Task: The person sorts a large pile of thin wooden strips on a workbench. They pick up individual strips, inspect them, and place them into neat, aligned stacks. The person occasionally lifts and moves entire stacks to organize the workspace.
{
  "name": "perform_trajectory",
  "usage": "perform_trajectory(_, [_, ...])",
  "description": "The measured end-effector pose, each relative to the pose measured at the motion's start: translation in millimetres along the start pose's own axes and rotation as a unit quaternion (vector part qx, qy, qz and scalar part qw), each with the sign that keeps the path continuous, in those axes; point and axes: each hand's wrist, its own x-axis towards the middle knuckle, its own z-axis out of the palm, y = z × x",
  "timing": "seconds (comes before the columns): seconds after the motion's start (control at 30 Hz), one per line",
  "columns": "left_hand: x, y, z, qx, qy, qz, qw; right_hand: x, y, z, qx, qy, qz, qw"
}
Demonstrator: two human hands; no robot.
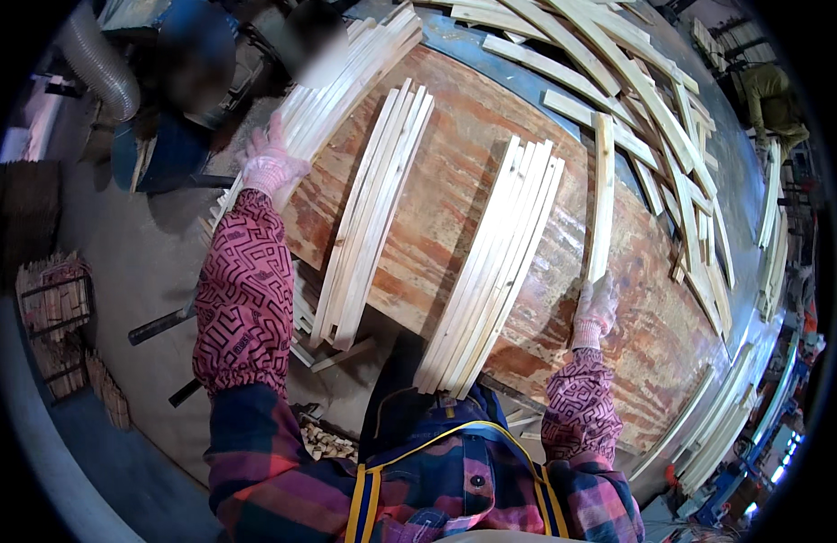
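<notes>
My left hand (272, 161), in a pale glove, lies on the near end of a bundle of pale wooden strips (346, 86) at the far left of the table. Its fingers are stretched out and apart. My right hand (597, 308), also gloved, grips the near end of a single wooden strip (603, 195) that points away from me. Between my hands lie two more stacks of strips, a narrower left stack (373, 217) and a wider right stack (492, 267). Both stick out over the near table edge.
The worn reddish-brown tabletop (454, 118) carries the stacks. A loose, crossed heap of strips (654, 118) covers the far right. More strips (726, 434) lie at the right. A ribbed hose (97, 59) hangs at the upper left. Wood offcuts (328, 443) lie below the table.
</notes>
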Motion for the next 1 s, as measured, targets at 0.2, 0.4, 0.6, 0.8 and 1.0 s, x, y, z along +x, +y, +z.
perform_trajectory(0.2, [22, -12, -38, -0.087, -0.058, 0.047, 0.993, -8, -10, -2, 0.025, 0.014, 0.006, 1.0])
perform_trajectory(0.4, [18, -8, -19, 0.004, -0.013, 0.056, 0.998, -12, -34, -28, -0.006, 0.042, -0.029, 0.999])
perform_trajectory(0.6, [-25, 51, -11, 0.087, 0.25, 0.145, 0.953, -5, 0, -37, 0.409, -0.153, 0.024, 0.899])
perform_trajectory(0.8, [-277, 234, 80, -0.708, -0.421, 0.156, 0.546, -51, -4, -32, 0.221, -0.098, -0.358, 0.902])
perform_trajectory(1.0, [-356, 278, 149, -0.268, 0.083, 0.271, 0.921, 81, 23, -121, 0.173, -0.151, -0.065, 0.971])
